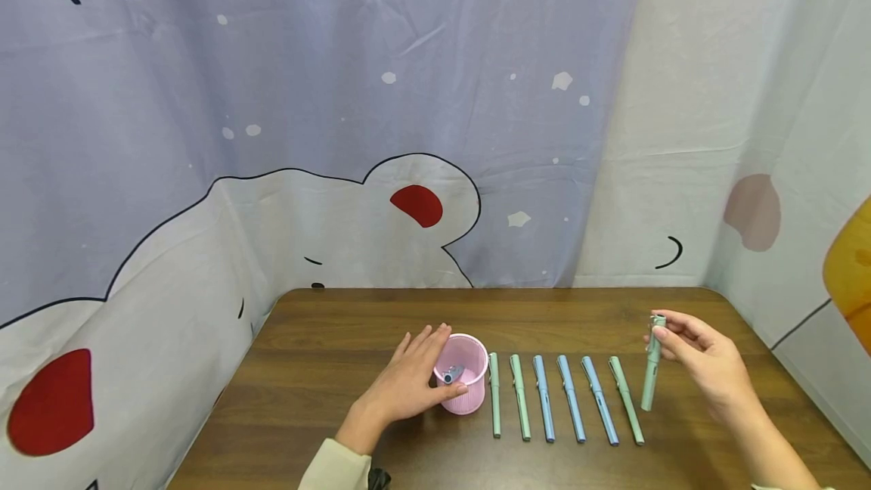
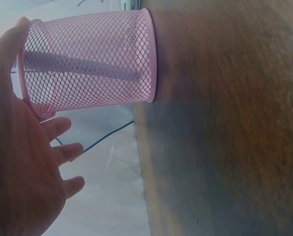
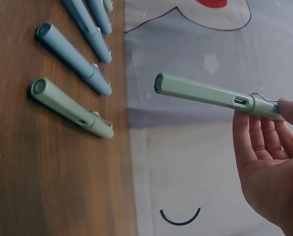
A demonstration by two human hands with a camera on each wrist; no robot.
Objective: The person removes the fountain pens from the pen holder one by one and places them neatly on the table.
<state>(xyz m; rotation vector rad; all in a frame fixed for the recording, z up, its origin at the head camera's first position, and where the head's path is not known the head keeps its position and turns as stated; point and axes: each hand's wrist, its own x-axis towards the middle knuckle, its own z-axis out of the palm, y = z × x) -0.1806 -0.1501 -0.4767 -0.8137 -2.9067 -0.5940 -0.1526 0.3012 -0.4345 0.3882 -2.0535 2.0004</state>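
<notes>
A pink mesh pen cup (image 1: 471, 398) stands on the table with a blue-grey pen (image 2: 87, 67) leaning inside it. My left hand (image 1: 407, 378) rests at the cup's rim, thumb across the front and fingers stretched out on the far left side. In the right wrist view, a capped light green pen (image 3: 200, 92) is pinched near its clip end by my right hand (image 3: 272, 162). That pen hangs nearly upright over the table's right side, clip end up. Between the hands lies a row of pens, with a green pen (image 1: 626, 399) nearest the right hand.
The row also holds blue pens (image 1: 571, 399) in the middle and green pens (image 1: 520, 398) beside the cup. All lie side by side on the brown wooden table (image 1: 327, 339). A printed curtain (image 1: 517, 134) hangs behind the table's back edge.
</notes>
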